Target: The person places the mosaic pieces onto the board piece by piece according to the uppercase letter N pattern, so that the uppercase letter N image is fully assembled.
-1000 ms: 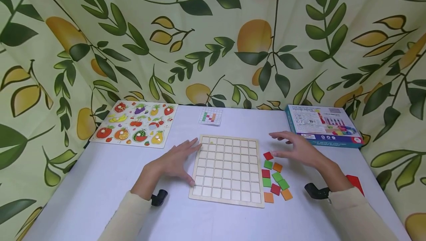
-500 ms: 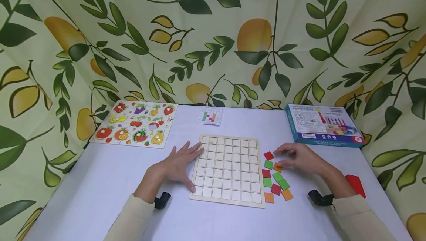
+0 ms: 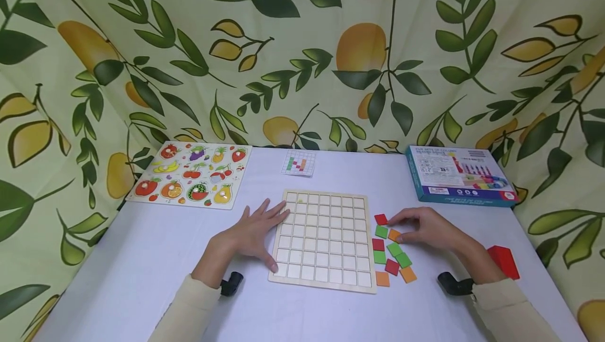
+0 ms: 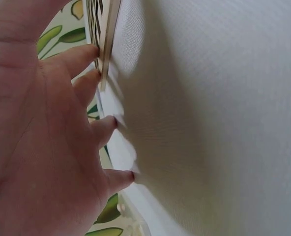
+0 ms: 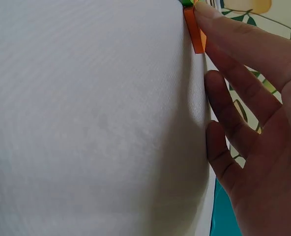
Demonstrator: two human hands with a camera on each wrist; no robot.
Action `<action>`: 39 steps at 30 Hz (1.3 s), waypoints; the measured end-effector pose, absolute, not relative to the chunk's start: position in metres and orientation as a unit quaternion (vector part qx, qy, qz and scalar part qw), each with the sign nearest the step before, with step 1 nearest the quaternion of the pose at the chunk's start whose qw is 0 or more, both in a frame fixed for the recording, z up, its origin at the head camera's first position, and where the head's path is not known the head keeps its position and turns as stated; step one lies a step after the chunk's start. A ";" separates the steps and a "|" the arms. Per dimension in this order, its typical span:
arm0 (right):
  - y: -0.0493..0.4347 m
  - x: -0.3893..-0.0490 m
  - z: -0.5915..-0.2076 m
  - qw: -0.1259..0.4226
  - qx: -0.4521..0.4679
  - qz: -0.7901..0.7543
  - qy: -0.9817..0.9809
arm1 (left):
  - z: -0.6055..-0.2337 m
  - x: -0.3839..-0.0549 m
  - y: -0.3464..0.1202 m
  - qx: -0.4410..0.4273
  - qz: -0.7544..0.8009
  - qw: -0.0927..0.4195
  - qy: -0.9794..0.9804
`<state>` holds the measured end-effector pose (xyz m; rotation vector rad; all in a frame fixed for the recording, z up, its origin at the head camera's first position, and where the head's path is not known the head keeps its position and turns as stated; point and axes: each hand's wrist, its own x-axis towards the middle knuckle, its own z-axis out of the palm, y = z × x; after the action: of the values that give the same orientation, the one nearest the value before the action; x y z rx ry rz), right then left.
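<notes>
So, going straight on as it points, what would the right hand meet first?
The right hand would probably meet the orange tile at its thumb, which it may already touch; the red tile lies beyond its index fingertip.

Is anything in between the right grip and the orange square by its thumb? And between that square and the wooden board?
Nothing visible blocks the right grip: it touches the orange square. But a green square lies flat between the orange square and the wooden board.
</notes>
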<state>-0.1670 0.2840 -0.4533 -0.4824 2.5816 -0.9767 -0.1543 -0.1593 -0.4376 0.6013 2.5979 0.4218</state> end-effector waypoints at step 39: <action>0.284 -0.173 -0.450 0.176 -0.185 -0.353 0.900 | -0.433 -0.154 -0.163 0.223 0.154 0.230 0.935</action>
<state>-0.1733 0.2841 -0.4496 -0.5232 2.5491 -0.9986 -0.1536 -0.1634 -0.4332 0.6129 2.5722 0.4238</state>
